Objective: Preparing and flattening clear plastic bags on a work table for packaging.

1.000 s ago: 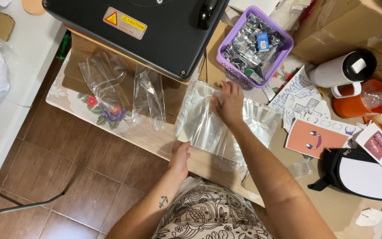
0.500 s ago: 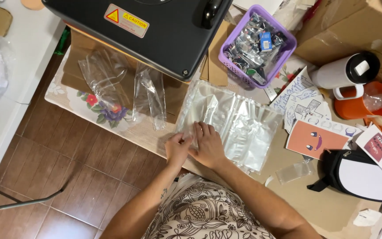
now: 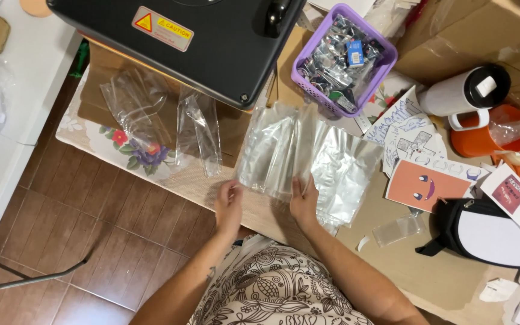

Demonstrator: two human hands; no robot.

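Clear plastic sleeve stack (image 3: 308, 159) lies at frame centre on the brown cardboard-covered table (image 3: 404, 265). Left hand (image 3: 229, 203) pinches its lower-left corner; right hand (image 3: 304, 203) presses flat on its lower edge.

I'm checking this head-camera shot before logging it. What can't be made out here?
- Count of clear plastic bags: layers overlap, see-through.
- Contents of purple basket: too small, shiny wrappers.
- Black machine: cut off by top edge.
- Left hand grip on bag edge: fingers too small.
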